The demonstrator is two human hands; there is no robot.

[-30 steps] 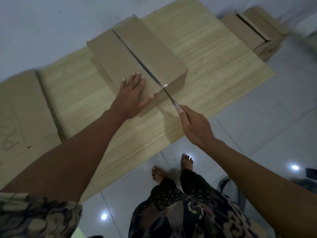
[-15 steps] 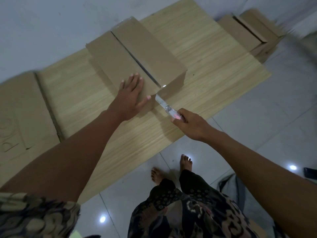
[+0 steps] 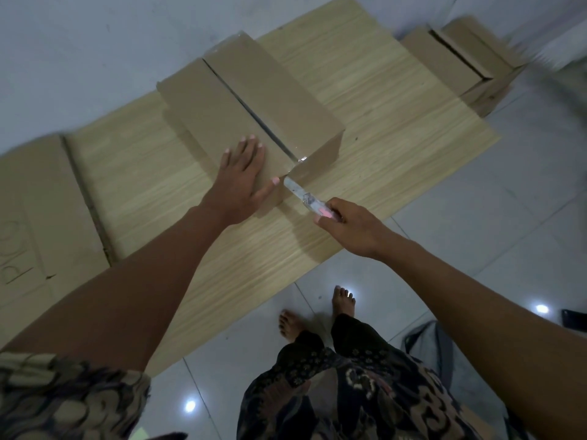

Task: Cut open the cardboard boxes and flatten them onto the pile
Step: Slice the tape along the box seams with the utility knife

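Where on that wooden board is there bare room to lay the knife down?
Bare board lies right of the box, toward the far boxes; more between box and flattened cardboard. Crowded at the box's near end: left hand, right hand, knife.

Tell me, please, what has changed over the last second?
The right hand drew the knife back along the box seam, off its near edge and down the end face. The left hand stayed flat on the box; the box did not move.
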